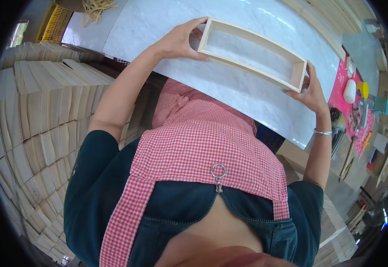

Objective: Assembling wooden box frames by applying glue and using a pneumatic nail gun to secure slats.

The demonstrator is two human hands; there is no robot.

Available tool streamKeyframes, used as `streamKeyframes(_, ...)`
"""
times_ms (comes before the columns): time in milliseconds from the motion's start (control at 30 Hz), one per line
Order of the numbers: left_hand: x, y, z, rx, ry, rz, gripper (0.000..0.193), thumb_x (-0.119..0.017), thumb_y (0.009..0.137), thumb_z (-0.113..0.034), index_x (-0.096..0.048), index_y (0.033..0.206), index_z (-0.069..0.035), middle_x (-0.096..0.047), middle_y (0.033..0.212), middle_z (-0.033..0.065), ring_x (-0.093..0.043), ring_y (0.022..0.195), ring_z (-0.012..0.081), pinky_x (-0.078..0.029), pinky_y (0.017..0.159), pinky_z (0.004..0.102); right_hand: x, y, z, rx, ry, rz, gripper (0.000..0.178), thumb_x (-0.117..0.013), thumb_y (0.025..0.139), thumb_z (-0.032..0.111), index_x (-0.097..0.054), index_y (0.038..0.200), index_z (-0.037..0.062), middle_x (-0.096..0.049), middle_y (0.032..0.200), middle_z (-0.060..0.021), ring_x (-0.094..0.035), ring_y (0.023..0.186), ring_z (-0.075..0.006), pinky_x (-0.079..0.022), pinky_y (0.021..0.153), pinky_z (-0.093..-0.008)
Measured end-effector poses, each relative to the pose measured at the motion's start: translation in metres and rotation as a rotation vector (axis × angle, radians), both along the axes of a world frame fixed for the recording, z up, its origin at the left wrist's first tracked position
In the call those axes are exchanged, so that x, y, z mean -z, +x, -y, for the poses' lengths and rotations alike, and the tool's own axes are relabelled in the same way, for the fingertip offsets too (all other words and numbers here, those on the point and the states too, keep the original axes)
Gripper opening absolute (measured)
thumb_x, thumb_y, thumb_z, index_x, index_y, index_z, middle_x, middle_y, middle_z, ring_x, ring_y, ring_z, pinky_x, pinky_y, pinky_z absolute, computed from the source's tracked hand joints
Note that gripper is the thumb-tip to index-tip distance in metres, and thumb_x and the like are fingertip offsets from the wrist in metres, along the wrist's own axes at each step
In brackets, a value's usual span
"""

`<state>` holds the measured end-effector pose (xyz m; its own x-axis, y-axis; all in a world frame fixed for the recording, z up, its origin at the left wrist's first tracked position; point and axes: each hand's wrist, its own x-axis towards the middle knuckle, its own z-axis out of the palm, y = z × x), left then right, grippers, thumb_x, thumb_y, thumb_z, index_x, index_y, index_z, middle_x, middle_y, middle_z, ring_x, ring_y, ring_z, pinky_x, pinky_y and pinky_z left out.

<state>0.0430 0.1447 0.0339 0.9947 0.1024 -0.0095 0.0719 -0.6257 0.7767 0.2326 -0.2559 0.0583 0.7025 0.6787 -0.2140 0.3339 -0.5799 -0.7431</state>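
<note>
Between my hands is a long, narrow wooden frame (252,71) of pale boards, its middle open so the tabletop shows through. My left hand (183,41) grips the left short end, thumb at the near corner and fingers at the far one. Around the right short end my right hand (310,92) closes the same way, with a silver bangle on its wrist. The frame is over the white marbled tabletop (158,26); whether it rests there or is slightly raised, I cannot tell.
Stacked wooden pieces (47,107) rise high at my left. Long pale boards (323,22) lie along the table's far right edge. A pink cloth (338,86) on the right bears a white bottle (349,91) and a yellow tub (362,90). A yellow basket (59,24) stands far left.
</note>
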Motion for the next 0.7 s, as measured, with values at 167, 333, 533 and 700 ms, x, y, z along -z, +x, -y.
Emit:
streamKeyframes(167,-0.001,0.001,-0.002,0.022,-0.017,-0.012,0.108,-0.095,0.059,-0.022,-0.042,0.153,-0.009,-0.065,0.125,0.0103,-0.063,0.103,0.0257,-0.05,0.097,0.034,0.005,0.007,-0.001,-0.016,0.03,0.041,0.114,-0.092,0.056,0.003,-0.035,0.154,0.0057,-0.061,0.133,-0.0167,-0.06,0.077,-0.0199,-0.055,0.07,-0.0289)
streamKeyframes(333,0.002,0.0,-0.002,0.03,-0.023,-0.004,0.107,-0.096,0.059,-0.021,-0.043,0.152,-0.009,-0.066,0.124,0.0103,-0.063,0.102,0.0253,-0.05,0.096,0.0339,0.01,0.014,0.003,-0.047,0.053,0.093,0.114,-0.092,0.055,0.003,-0.035,0.154,0.0073,-0.061,0.136,-0.0172,-0.062,0.074,-0.0199,-0.055,0.068,-0.0282)
streamKeyframes(533,-0.001,-0.002,0.0,0.022,-0.001,-0.011,0.107,-0.096,0.06,-0.02,-0.044,0.152,-0.008,-0.067,0.122,0.0111,-0.063,0.101,0.0252,-0.05,0.096,0.0336,0.013,0.016,0.002,-0.067,0.089,0.074,0.116,-0.094,0.053,0.003,-0.036,0.154,0.0097,-0.059,0.141,-0.0174,-0.063,0.071,-0.0202,-0.055,0.067,-0.0284)
streamKeyframes(700,-0.005,-0.002,0.002,0.022,0.018,-0.032,0.108,-0.096,0.06,-0.02,-0.043,0.153,-0.007,-0.067,0.122,0.0124,-0.063,0.101,0.0256,-0.05,0.097,0.0339,0.011,0.016,0.002,-0.066,0.075,0.079,0.118,-0.095,0.053,0.005,-0.035,0.154,0.0104,-0.06,0.14,-0.017,-0.063,0.069,-0.0202,-0.055,0.067,-0.028)
